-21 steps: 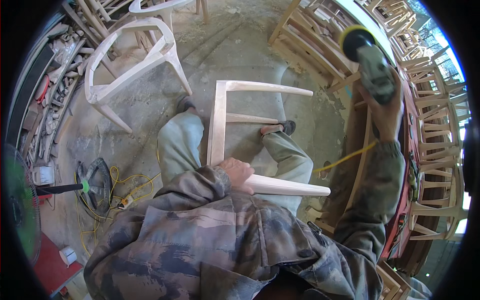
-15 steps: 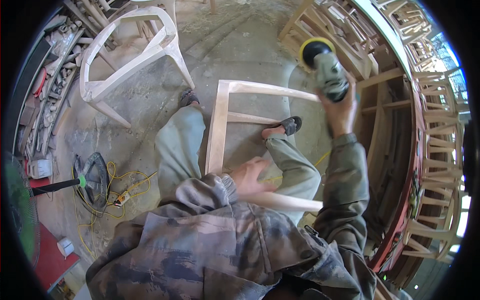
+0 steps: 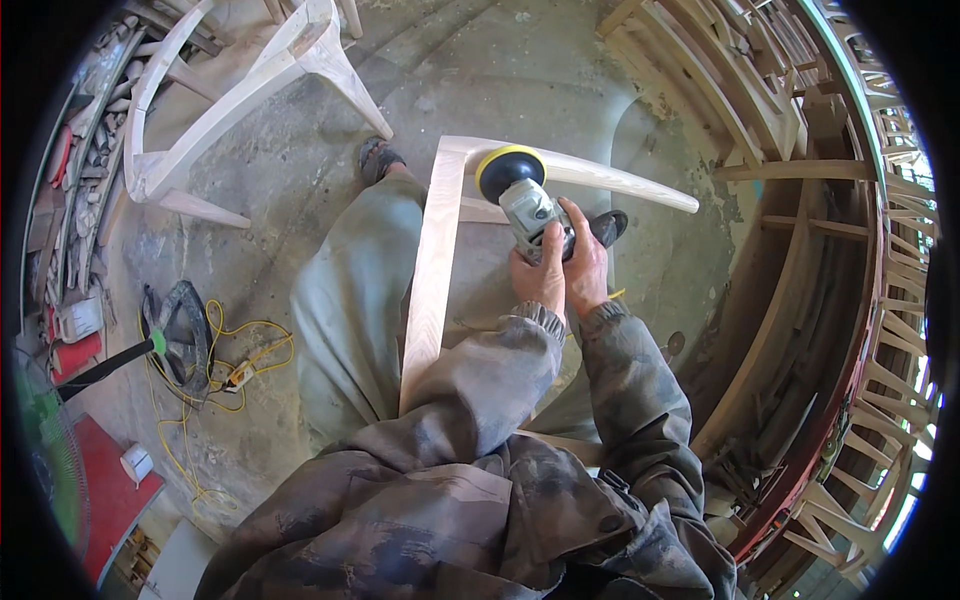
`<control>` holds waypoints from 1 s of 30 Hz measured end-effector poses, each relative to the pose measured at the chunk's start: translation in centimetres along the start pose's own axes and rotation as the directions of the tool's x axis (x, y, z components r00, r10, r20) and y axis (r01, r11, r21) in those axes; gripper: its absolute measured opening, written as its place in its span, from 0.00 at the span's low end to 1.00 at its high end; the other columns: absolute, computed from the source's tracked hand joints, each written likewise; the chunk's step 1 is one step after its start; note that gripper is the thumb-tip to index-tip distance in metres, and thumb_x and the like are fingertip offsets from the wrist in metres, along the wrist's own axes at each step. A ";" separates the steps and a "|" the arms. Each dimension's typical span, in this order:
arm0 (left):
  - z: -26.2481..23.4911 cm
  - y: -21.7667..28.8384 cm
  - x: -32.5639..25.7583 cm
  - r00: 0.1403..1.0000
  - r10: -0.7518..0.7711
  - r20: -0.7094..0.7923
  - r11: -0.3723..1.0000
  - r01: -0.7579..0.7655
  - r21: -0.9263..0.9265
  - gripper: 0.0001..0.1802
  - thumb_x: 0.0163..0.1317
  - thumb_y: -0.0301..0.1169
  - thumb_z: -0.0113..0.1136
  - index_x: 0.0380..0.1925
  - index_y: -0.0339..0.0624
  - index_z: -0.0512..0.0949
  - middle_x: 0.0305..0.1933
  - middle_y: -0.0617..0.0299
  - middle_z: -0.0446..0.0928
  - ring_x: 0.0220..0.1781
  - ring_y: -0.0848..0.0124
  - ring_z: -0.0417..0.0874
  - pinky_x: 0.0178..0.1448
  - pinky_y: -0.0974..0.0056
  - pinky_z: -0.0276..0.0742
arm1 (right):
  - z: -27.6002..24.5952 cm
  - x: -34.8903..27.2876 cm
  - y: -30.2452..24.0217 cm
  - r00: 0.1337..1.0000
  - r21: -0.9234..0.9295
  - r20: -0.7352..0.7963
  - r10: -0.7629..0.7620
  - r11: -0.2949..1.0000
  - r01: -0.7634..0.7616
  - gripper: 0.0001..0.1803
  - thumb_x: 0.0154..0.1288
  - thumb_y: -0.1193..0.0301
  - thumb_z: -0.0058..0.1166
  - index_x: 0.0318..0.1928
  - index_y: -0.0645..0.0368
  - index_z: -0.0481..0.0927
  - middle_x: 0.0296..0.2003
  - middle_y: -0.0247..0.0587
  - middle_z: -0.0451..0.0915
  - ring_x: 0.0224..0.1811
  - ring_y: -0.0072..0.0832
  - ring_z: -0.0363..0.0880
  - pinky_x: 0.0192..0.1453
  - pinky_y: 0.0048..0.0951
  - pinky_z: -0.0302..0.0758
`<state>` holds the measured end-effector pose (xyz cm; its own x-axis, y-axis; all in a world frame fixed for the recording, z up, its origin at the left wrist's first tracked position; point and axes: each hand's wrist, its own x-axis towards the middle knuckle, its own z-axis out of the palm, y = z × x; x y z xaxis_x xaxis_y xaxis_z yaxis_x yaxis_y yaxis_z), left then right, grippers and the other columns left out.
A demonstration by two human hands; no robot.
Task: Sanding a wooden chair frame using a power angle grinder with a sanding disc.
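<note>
We had the bare wooden chair frame (image 3: 432, 270) across our lap, top rail at 12 o'clock. Sander (image 3: 525, 200) sat pad-down on that rail near the corner joint. Left hand (image 3: 540, 275) and right hand (image 3: 585, 262) both had fingers wrapped tight round its body. Sanding step, by our read; next calls for steady, even passes along the rail.
</note>
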<state>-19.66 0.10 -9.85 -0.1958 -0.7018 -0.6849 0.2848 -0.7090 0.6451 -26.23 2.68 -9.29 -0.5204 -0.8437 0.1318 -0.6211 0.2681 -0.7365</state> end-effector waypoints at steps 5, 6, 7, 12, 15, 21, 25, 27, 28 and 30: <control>-0.5 -0.2 0.9 0.999 0.036 -0.018 0.998 -0.036 0.049 0.44 0.55 0.57 0.70 0.55 0.28 0.69 0.53 0.50 0.76 0.53 0.65 0.80 0.58 0.60 0.76 | 0.9 0.1 0.6 1.000 -0.014 0.001 0.004 1.000 -0.004 0.37 0.56 0.68 0.66 0.66 0.52 0.67 0.46 0.55 0.83 0.45 0.51 0.83 0.51 0.44 0.76; -0.6 -0.3 1.1 0.999 0.038 -0.017 0.998 -0.037 0.052 0.44 0.55 0.57 0.70 0.55 0.28 0.69 0.53 0.50 0.76 0.53 0.65 0.80 0.58 0.60 0.76 | 1.0 0.2 0.4 1.000 -0.012 -0.001 0.004 1.000 -0.004 0.37 0.56 0.68 0.66 0.66 0.52 0.67 0.46 0.55 0.83 0.45 0.51 0.83 0.51 0.45 0.76; -0.6 -0.4 1.3 0.993 0.094 -0.067 0.995 -0.092 0.036 0.41 0.53 0.54 0.73 0.48 0.26 0.71 0.47 0.49 0.78 0.48 0.66 0.80 0.53 0.62 0.77 | 1.1 0.3 0.2 1.000 -0.014 -0.002 -0.005 1.000 0.005 0.37 0.56 0.68 0.67 0.66 0.52 0.67 0.46 0.54 0.83 0.45 0.51 0.83 0.52 0.44 0.75; -1.1 0.0 1.2 0.997 0.078 -0.022 0.996 -0.077 0.056 0.45 0.54 0.57 0.71 0.55 0.28 0.69 0.54 0.49 0.76 0.55 0.64 0.79 0.59 0.59 0.75 | 1.1 0.4 -0.1 0.998 -0.036 -0.011 -0.055 0.998 0.054 0.36 0.56 0.65 0.66 0.65 0.53 0.68 0.45 0.54 0.83 0.47 0.48 0.83 0.54 0.43 0.74; -1.2 0.5 0.7 0.997 0.062 -0.038 0.993 -0.058 0.101 0.45 0.55 0.58 0.70 0.56 0.28 0.69 0.55 0.49 0.76 0.56 0.64 0.78 0.60 0.59 0.74 | 1.2 0.5 -0.1 0.997 -0.029 -0.013 -0.070 0.997 0.069 0.35 0.57 0.64 0.66 0.65 0.52 0.69 0.45 0.53 0.83 0.48 0.48 0.83 0.54 0.42 0.74; -1.2 0.4 0.3 0.999 -0.004 -0.042 1.000 0.004 -0.012 0.47 0.55 0.61 0.68 0.58 0.28 0.68 0.57 0.49 0.75 0.56 0.63 0.78 0.61 0.58 0.73 | 0.8 0.1 -0.5 0.998 -0.103 0.044 -0.052 0.993 0.056 0.32 0.60 0.64 0.63 0.65 0.52 0.69 0.49 0.50 0.82 0.51 0.48 0.82 0.54 0.42 0.75; -1.1 1.0 -0.2 0.999 -0.049 -0.006 0.998 0.049 0.028 0.49 0.55 0.63 0.67 0.59 0.29 0.68 0.57 0.49 0.75 0.57 0.63 0.77 0.61 0.58 0.73 | 0.2 -0.4 -1.2 1.000 -0.134 0.023 -0.017 0.991 0.020 0.31 0.62 0.64 0.61 0.64 0.52 0.69 0.50 0.50 0.82 0.51 0.48 0.81 0.54 0.42 0.75; -1.1 0.9 -0.5 0.995 -0.099 -0.006 0.994 0.099 0.038 0.50 0.54 0.65 0.66 0.60 0.29 0.68 0.58 0.49 0.75 0.57 0.63 0.77 0.60 0.58 0.73 | 0.0 -0.7 -1.2 0.999 -0.178 0.033 -0.015 0.984 0.020 0.30 0.62 0.64 0.60 0.64 0.52 0.70 0.49 0.50 0.82 0.51 0.49 0.81 0.53 0.42 0.76; -1.1 0.9 -0.6 0.995 -0.101 -0.003 0.994 0.101 0.036 0.50 0.54 0.65 0.66 0.60 0.29 0.68 0.58 0.49 0.75 0.57 0.63 0.77 0.60 0.58 0.73 | -0.1 -1.0 -1.2 0.999 -0.182 0.033 -0.015 0.983 0.021 0.30 0.62 0.64 0.60 0.64 0.52 0.70 0.49 0.50 0.82 0.51 0.49 0.81 0.53 0.42 0.76; -1.2 0.8 -1.0 0.986 -0.158 0.047 0.983 0.152 0.106 0.51 0.53 0.66 0.66 0.59 0.29 0.69 0.56 0.50 0.76 0.56 0.64 0.78 0.60 0.59 0.74 | -0.6 -1.8 -1.4 0.999 -0.211 0.010 0.033 0.977 -0.030 0.29 0.62 0.64 0.59 0.64 0.53 0.70 0.48 0.51 0.82 0.50 0.49 0.81 0.51 0.41 0.77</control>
<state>-18.09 0.32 -9.09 -0.2819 -0.5835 -0.7616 0.1507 -0.8109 0.5655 -24.83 4.09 -8.10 -0.5348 -0.8389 0.1011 -0.7147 0.3852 -0.5837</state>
